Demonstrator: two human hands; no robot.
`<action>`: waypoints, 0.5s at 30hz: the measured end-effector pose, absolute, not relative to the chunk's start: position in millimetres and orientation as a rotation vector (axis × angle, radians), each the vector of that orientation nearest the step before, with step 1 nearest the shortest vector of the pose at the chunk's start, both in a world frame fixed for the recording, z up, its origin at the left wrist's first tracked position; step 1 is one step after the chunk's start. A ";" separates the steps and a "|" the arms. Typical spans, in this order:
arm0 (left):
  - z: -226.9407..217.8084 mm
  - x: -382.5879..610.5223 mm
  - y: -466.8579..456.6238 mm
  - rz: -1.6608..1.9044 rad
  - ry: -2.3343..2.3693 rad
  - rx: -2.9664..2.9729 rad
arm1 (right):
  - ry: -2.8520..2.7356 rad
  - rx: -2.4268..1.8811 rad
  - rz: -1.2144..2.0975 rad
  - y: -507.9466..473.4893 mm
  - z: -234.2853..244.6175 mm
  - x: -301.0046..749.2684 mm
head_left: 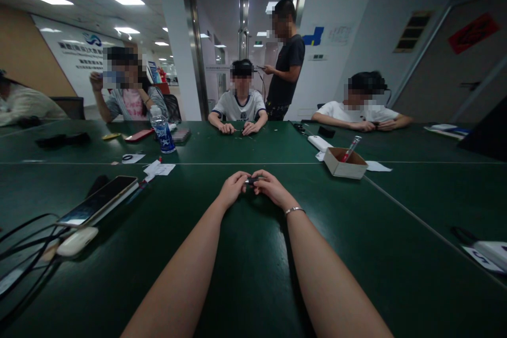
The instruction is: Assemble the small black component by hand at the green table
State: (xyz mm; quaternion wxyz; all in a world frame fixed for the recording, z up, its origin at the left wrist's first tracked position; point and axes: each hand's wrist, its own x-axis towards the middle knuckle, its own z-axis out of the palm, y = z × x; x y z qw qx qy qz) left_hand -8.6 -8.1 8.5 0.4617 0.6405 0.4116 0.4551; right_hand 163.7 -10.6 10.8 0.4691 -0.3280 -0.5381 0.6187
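Over the green table, my left hand (233, 189) and my right hand (274, 188) meet fingertip to fingertip. Between them is a small black object with a silver end (251, 181), too small for me to name its kind. The left fingers pinch around its silver end, while the right fingers close on the dark part. Fingers cover much of it on both sides. A metal bracelet (295, 210) circles my right wrist.
On the left lie a phone (103, 198), a white rounded case (77, 241) and black cables (29, 253). A water bottle (163, 134) stands farther back. Right of centre sits an open cardboard box (346, 168) with a red-and-clear tool. Several people sit or stand around the green table (253, 274).
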 end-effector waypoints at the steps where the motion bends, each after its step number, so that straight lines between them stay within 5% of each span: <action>1: 8.5 -8.3 -8.0 1.123 1.009 1.578 | -1.319 -0.803 1.516 -10.3 10.3 163.7; 15: 4.2 -7.7 -3.4 1.134 0.963 1.570 | -1.296 -0.781 1.505 -7.2 7.3 163.2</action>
